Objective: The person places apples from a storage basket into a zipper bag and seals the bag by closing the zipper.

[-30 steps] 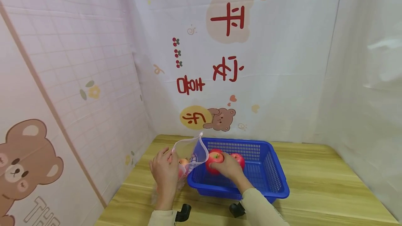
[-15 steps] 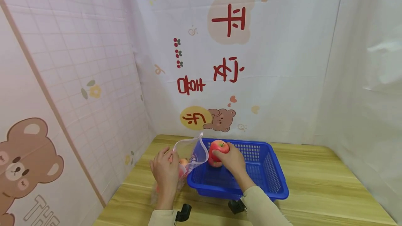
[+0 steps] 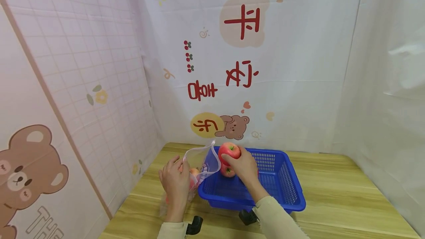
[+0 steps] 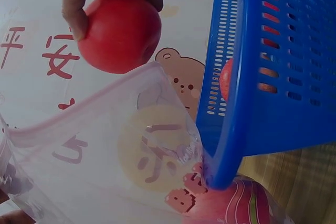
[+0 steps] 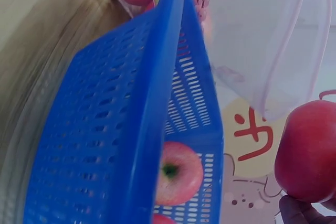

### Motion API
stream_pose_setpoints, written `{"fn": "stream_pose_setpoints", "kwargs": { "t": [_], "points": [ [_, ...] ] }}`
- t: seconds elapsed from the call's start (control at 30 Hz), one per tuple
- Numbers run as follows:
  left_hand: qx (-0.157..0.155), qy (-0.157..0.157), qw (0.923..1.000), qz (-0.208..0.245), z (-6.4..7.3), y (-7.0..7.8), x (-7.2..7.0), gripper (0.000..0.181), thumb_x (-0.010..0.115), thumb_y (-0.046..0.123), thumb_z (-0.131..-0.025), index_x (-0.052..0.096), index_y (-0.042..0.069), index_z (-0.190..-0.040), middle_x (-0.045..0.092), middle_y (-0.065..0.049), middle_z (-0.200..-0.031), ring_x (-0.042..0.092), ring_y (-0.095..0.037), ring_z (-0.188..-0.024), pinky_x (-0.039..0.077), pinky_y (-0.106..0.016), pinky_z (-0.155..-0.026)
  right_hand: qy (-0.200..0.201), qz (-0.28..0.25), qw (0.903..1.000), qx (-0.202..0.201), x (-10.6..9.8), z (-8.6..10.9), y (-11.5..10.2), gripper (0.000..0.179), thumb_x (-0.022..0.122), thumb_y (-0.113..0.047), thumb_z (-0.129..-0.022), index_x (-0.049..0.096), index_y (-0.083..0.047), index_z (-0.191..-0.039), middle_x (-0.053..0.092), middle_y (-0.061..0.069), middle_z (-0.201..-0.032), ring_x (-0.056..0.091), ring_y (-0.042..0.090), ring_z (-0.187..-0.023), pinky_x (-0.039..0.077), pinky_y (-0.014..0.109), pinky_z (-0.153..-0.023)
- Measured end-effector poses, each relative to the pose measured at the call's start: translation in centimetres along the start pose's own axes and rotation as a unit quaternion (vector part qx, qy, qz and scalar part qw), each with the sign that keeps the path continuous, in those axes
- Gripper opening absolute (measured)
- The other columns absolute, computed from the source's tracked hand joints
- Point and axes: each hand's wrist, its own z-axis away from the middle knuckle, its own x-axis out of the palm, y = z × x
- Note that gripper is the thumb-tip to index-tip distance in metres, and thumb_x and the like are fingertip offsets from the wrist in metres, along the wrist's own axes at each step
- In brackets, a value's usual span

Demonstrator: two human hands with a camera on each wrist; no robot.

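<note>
My right hand [image 3: 246,168] grips a red apple [image 3: 228,152], fingers and thumb round its side, above the far left part of the blue plastic basket [image 3: 296,183]. In the left wrist view that apple [image 4: 119,32] hangs just beyond the bag's mouth. My left hand [image 3: 175,180] pinches the near edge of a clear zip bag [image 3: 198,155], whose mouth gapes wide. Apples [image 3: 194,172] show inside the bag, low down. Within the basket sits another apple [image 3: 227,171]; in the right wrist view a second red edge [image 5: 164,219] peeks out beneath that apple [image 5: 180,173].
The basket's left rim [image 4: 231,145] stands right against the bag. Both rest on a wood-grain table [image 3: 345,194]. A printed white cloth [image 3: 299,84] hangs behind, and another cloth [image 3: 99,65] closes off the left side.
My right hand has lifted the apple out of the basket, up and slightly left towards the bag. The left hand and bag have stayed in place.
</note>
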Motion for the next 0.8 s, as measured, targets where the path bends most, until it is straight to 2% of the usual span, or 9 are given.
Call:
{"fn": "stream_pose_setpoints", "kwargs": {
  "t": [0.2,0.4,0.57,0.8],
  "points": [
    [-0.003,-0.001,1.0000,-0.002,-0.1,0.1,-0.1,0.019,0.068,0.017,-0.090,0.079,0.001,-0.090,0.072,-0.016,-0.109,0.063,-0.044,-0.104,0.021,-0.075,-0.102,-0.011,-0.011,0.9998,-0.011,0.3,0.6,-1.2,0.071,0.075,-0.054,-0.080,0.058,-0.011,-0.134,0.068,0.008,-0.114,0.063,0.026,-0.096,0.053,0.049,-0.082],
    [-0.004,0.000,1.0000,0.001,-0.3,0.1,0.0,0.018,0.070,0.016,-0.089,0.079,0.001,-0.090,0.071,-0.017,-0.109,0.063,-0.044,-0.104,0.021,-0.074,-0.103,-0.006,-0.005,0.9987,-0.050,1.0,1.3,-2.0,0.070,0.075,-0.055,-0.078,0.062,-0.011,-0.131,0.070,0.006,-0.107,0.064,0.024,-0.092,0.052,0.048,-0.080],
    [-0.003,0.001,1.0000,-0.002,-0.4,0.1,0.0,0.019,0.069,0.017,-0.089,0.079,0.002,-0.089,0.072,-0.016,-0.109,0.063,-0.043,-0.104,0.022,-0.074,-0.102,-0.012,0.003,0.9976,-0.069,1.9,1.8,-2.3,0.073,0.077,-0.054,-0.077,0.061,-0.012,-0.134,0.069,0.006,-0.112,0.064,0.026,-0.098,0.052,0.049,-0.083],
    [-0.002,0.000,1.0000,-0.006,-0.3,0.3,-0.1,0.018,0.069,0.017,-0.090,0.080,0.002,-0.090,0.072,-0.015,-0.108,0.064,-0.042,-0.104,0.023,-0.073,-0.102,-0.025,0.015,0.9969,-0.073,2.7,2.2,-2.8,0.075,0.077,-0.053,-0.076,0.059,-0.010,-0.135,0.067,0.007,-0.116,0.064,0.027,-0.102,0.052,0.049,-0.085]
  ]
}}
